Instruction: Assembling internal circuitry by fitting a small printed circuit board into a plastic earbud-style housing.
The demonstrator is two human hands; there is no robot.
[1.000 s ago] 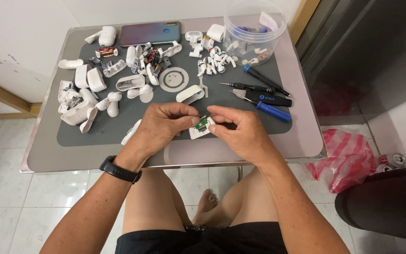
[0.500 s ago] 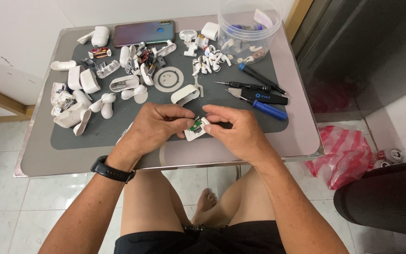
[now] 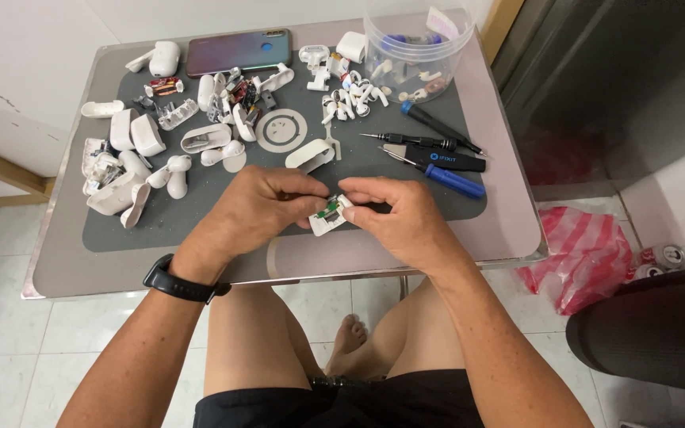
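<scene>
**Where everything sits on our table**

We see our hands meeting at the near middle of the mat (image 3: 200, 230), left hand (image 3: 259, 210) and right hand (image 3: 406, 218) on either side of a small case (image 3: 328, 215). The tools (image 3: 438, 158) lie right of the hands. The phone (image 3: 238, 52) lies at the far edge, the tub (image 3: 418, 43) to its right. Loose shells (image 3: 132, 170) crowd the left of the mat.

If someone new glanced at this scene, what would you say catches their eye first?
Both hands meet at the table's near edge: the left hand and right hand pinch a small white casing showing a green circuit board. Behind them, white earbud parts litter the dark mat, beside a blue-handled screwdriver.
</scene>
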